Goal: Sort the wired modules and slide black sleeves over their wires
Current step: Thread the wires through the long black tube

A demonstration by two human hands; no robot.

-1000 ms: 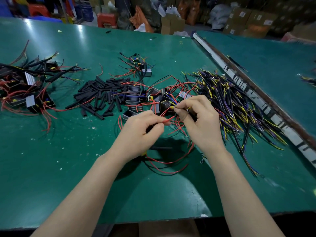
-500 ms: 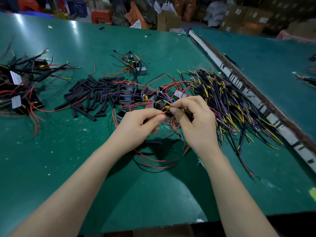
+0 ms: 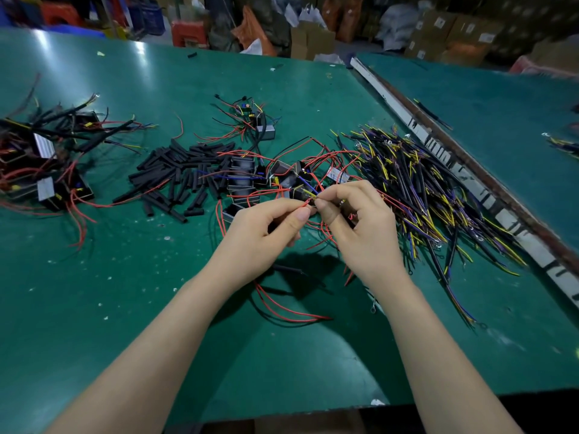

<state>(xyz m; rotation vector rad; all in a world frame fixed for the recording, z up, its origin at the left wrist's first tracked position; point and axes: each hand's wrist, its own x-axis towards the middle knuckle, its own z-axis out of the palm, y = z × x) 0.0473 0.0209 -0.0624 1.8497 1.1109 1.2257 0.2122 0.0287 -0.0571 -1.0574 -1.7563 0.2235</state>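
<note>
My left hand [image 3: 266, 227] and right hand [image 3: 360, 223] meet fingertip to fingertip above the green table [image 3: 125, 308], each pinching thin red wires [image 3: 291, 311] that trail down toward me. The loose black sleeves [image 3: 181, 180] lie heaped to the left, touching the wired modules [image 3: 247, 180] just beyond my fingers.

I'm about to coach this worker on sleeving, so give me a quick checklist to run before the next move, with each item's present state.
1. Wire ends pinched: left hand and right hand both pinch thin wires where the fingertips meet: ok.
2. Black sleeves within reach, piled left of the hands: ok.
3. A sleeve already in hand: cannot tell.
4. Unsleeved modules close by, just beyond the hands: ok.
5. Red wires trailing under the wrists untangled: cannot tell.
</note>
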